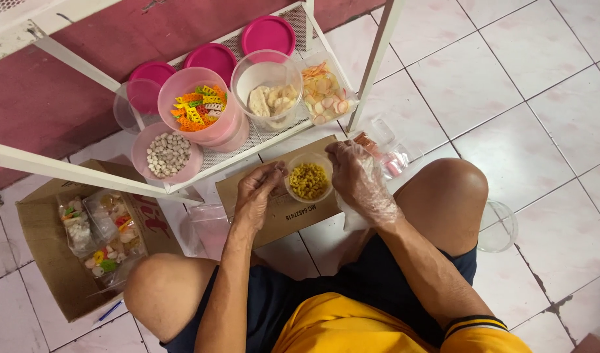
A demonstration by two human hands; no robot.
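Small clear cup (308,176): round, filled with yellow pieces, standing on a flat piece of brown cardboard (283,212) on the tiled floor (541,98), near the cardboard's far edge, between the two hands.

Left hand (257,193): bare, fingers curled and closed against the cup's left rim, gripping it there.

Right hand (358,180): covered by a thin clear plastic glove, fingers bent at the cup's right rim; touching it, though whether it grips the cup or pinches something small cannot be told.

Person: seated low, knees spread to either side of the cardboard, dark shorts, yellow shirt.

Small clear bags (385,153): holding pink and orange pieces, on the floor just beyond the right hand, at the cardboard's far right corner.

White wire rack (202,171): low shelf beyond the cardboard. On it, from left: a shallow pink tub of pale round pieces (168,155) at the near edge; a pink tub of mixed orange, yellow and green pieces (198,104); a clear tub of pale chunks (268,91); a clear bag of white and pink slices (323,88) at the right edge. Three pink lids (268,34) lie along the far edge.

Open cardboard box (48,261): on the floor beside the left knee, holding clear bags of mixed coloured pieces (97,229).

Clear empty cup (499,225): on the floor just beside the right knee.
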